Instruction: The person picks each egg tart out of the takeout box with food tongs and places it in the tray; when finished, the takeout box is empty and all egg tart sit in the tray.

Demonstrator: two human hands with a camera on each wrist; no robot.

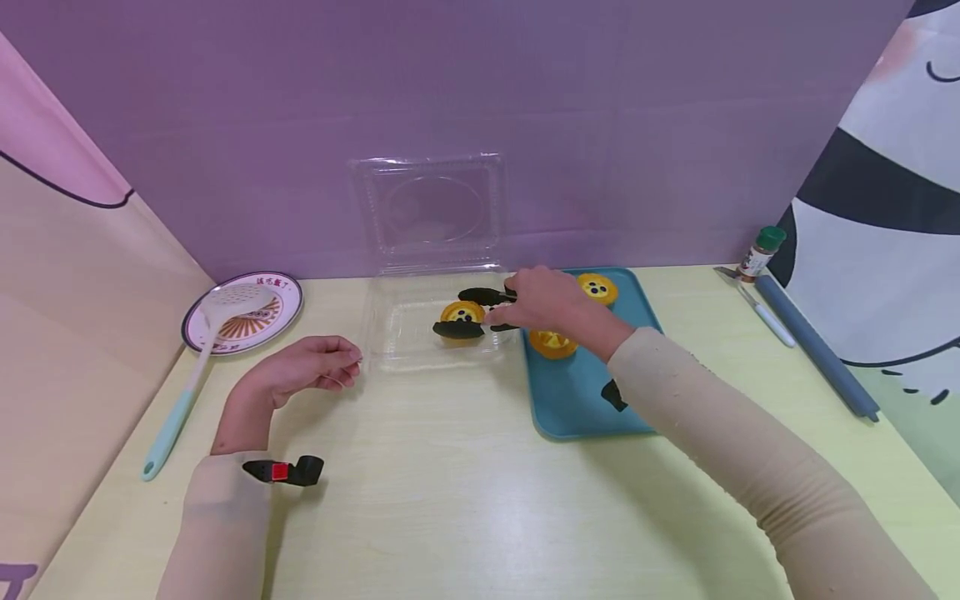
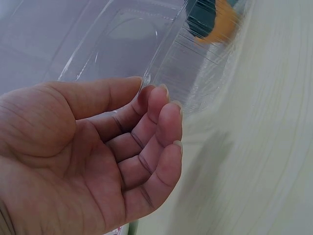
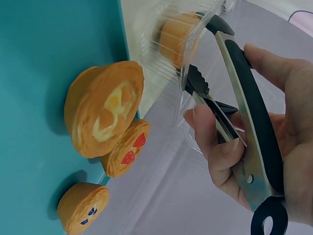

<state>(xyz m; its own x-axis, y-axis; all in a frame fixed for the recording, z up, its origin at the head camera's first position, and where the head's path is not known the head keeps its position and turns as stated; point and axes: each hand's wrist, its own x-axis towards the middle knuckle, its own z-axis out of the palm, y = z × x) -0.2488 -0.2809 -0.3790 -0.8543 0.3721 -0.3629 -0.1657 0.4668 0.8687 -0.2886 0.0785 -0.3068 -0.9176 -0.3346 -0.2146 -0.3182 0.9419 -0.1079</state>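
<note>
My right hand [image 1: 543,298] grips a pair of metal tongs [image 3: 259,122] with black handles and black scalloped tips. An egg tart [image 1: 462,312] with dark blue berries lies between the tongs' tips, inside a clear plastic container [image 1: 408,354]; whether both tips touch it, I cannot tell. The container's lid [image 1: 433,212] stands raised at the back. At the container's left edge my left hand [image 2: 102,152] pinches the rim between thumb and forefinger, the other fingers curled. More tarts sit on a blue tray [image 1: 577,408]: a yellow-topped one [image 3: 105,110], a red-topped one [image 3: 126,149] and a blueberry one [image 1: 597,288].
At the left, a skimmer [image 1: 176,421] with a mint handle rests across a patterned plate [image 1: 288,312]. A green-capped spice jar [image 1: 759,254], a white-handled knife [image 1: 772,323] and a long grey-blue bar [image 1: 821,350] lie at the right. A purple backdrop [image 1: 600,133] rises behind the table.
</note>
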